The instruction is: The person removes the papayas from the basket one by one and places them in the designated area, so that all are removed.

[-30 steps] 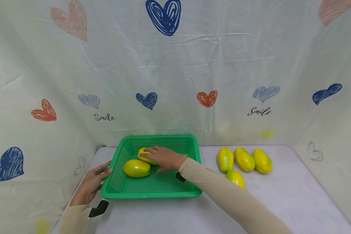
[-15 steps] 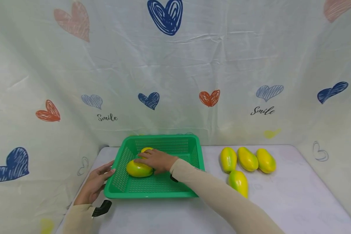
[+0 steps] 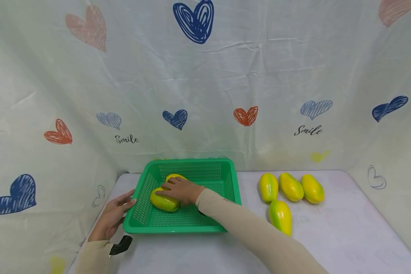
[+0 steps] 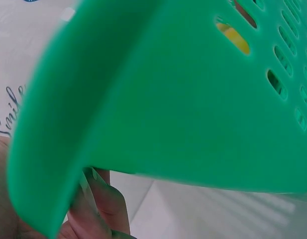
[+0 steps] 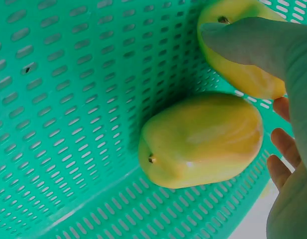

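A green plastic basket stands on the table, two yellow-green mangoes lying in its left part. My left hand holds the basket's left side, thumb at the rim and fingers beneath, as the left wrist view shows. Inside the basket, my right hand holds the nearer mango. The right wrist view has the thumb laid across this mango and the other fingertips past its far side. Next to it lies the farther mango, partly hidden by the hand in the head view.
Right of the basket, several more mangoes lie on the pale table: three in a back row, another mango in front of them beside the right sleeve. A white curtain printed with hearts hangs behind and at the sides.
My right hand has shifted from the farther mango to the nearer one, which has turned slightly in the basket. The left hand stays at the basket's side. The head view has shifted a little.
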Motion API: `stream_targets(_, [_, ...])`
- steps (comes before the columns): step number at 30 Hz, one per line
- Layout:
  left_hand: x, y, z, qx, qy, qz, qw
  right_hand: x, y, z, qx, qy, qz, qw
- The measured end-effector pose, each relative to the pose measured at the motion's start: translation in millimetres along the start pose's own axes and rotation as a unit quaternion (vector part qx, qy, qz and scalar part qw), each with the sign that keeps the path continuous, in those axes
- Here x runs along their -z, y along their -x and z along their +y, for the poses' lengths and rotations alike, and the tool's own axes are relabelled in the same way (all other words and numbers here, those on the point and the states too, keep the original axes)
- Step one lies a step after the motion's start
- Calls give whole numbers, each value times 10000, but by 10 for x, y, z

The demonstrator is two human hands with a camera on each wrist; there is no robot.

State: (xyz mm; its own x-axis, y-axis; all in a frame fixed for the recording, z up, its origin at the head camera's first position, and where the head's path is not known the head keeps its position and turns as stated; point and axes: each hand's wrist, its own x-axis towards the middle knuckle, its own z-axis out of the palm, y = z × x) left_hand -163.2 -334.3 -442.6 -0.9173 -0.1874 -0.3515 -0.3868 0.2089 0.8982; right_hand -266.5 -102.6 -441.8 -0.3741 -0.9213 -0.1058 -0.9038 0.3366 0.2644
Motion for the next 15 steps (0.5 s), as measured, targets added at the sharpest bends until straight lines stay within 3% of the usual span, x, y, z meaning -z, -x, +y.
stream_targets(15, [-9,16,-8,-80,43,51,9999,1,28,-79,39,-62,11,10000])
